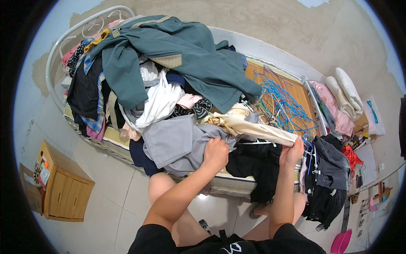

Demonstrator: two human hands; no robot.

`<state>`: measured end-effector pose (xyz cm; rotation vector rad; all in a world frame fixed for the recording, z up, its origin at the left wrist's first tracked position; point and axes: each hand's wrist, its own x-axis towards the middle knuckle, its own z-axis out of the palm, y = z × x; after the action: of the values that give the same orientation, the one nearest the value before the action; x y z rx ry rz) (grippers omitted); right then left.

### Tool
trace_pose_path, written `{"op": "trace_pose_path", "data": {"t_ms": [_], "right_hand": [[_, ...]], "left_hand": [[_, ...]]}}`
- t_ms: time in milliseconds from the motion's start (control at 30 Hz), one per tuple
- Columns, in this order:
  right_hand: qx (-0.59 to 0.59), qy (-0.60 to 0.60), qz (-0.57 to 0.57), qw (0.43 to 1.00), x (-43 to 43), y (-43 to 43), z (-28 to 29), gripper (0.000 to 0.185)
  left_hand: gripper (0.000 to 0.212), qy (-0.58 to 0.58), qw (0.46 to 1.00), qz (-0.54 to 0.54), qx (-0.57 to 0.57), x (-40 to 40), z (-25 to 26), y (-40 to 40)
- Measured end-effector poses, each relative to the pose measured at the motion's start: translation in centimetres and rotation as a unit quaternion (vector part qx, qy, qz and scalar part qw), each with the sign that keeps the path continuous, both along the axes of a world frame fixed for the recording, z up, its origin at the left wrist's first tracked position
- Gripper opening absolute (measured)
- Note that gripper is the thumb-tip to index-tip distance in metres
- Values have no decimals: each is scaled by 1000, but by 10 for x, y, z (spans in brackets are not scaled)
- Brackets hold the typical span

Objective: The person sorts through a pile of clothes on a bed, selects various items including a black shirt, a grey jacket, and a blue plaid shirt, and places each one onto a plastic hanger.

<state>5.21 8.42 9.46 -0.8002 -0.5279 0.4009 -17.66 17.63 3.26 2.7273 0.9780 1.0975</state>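
My right hand (291, 152) grips the end of a cream garment (263, 128), which is pulled out in a long strip from the middle of a clothes pile. Curled into a fist, my left hand (216, 151) closes on a light grey garment (171, 139) that lies over the bed's near edge; its fingertips are hidden. A black garment (260, 165) on a white hanger hangs down the bed's side between my forearms. Beyond my hands, a large green-grey garment (171, 41) with checked trim covers much of the pile. White clothing (161, 101) is bunched beneath it.
Tangled wire hangers (282, 104), many blue, lie on the bed's bamboo mat (253, 68). Dark clothes on hangers (330, 165) hang at the bed's right end. A white metal bed rail (52, 60) curves at the left. A wooden cabinet (68, 187) stands on the tiled floor.
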Motion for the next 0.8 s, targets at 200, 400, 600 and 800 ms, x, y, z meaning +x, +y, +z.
{"op": "trace_pose_path", "data": {"t_ms": [200, 400, 600, 800], "right_hand": [[-293, -267, -137, 908, 0, 9, -32, 14], [-176, -526, -141, 820, -80, 73, 18, 16], [-108, -569, 43, 814, -144, 184, 21, 22], [-331, -604, -96, 719, -141, 261, 0, 50]], "left_hand": [[7, -25, 1000, -15, -6, 3, 5, -7], [15, -154, 988, -22, -7, 2, 16, -9], [11, -209, 977, 14, 27, -13, 24, 8], [16, -216, 976, 11, -10, -35, 26, 16]]}}
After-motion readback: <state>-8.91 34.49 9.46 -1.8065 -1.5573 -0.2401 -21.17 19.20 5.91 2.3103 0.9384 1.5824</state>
